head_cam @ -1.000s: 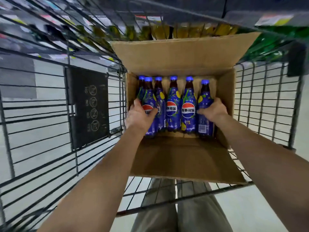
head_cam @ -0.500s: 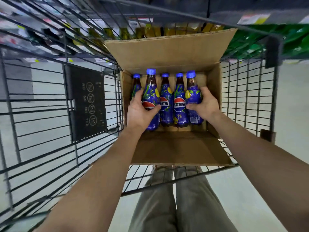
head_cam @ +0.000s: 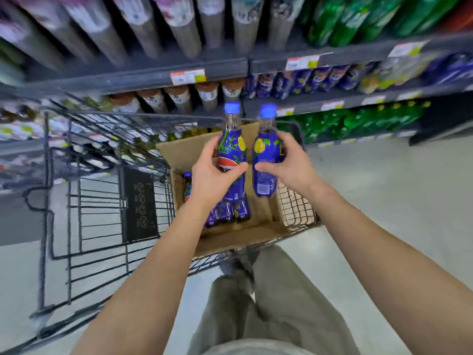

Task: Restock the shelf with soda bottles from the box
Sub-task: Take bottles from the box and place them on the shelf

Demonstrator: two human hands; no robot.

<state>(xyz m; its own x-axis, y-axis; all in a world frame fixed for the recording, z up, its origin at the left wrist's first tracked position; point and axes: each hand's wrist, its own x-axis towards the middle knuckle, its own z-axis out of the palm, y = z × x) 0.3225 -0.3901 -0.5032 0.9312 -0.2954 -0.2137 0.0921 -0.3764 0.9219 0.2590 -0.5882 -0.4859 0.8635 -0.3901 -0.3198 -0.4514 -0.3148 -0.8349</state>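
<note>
My left hand [head_cam: 213, 172] grips a blue soda bottle [head_cam: 231, 142] with a blue cap, held upright above the cardboard box [head_cam: 266, 213]. My right hand [head_cam: 290, 162] holds a second blue soda bottle [head_cam: 266, 160] next to it, also clear of the box. Several more bottles [head_cam: 227, 213] stand inside the box, partly hidden by my left wrist. The box sits in a wire shopping cart [head_cam: 99, 201]. Ahead is the shelf [head_cam: 332, 101], where a row of matching blue bottles [head_cam: 294, 83] stands at the middle level.
Brown drink bottles [head_cam: 179, 98] fill the shelf's left side, green bottles [head_cam: 358, 121] the lowest level on the right, and tall bottles [head_cam: 179, 24] the top level. Price tags [head_cam: 188, 76] line the shelf edges. My legs [head_cam: 256, 303] stand behind the cart on a pale floor.
Both hands have lifted their bottles up out of the box. The view has tilted upward, so the shelves now show ahead.
</note>
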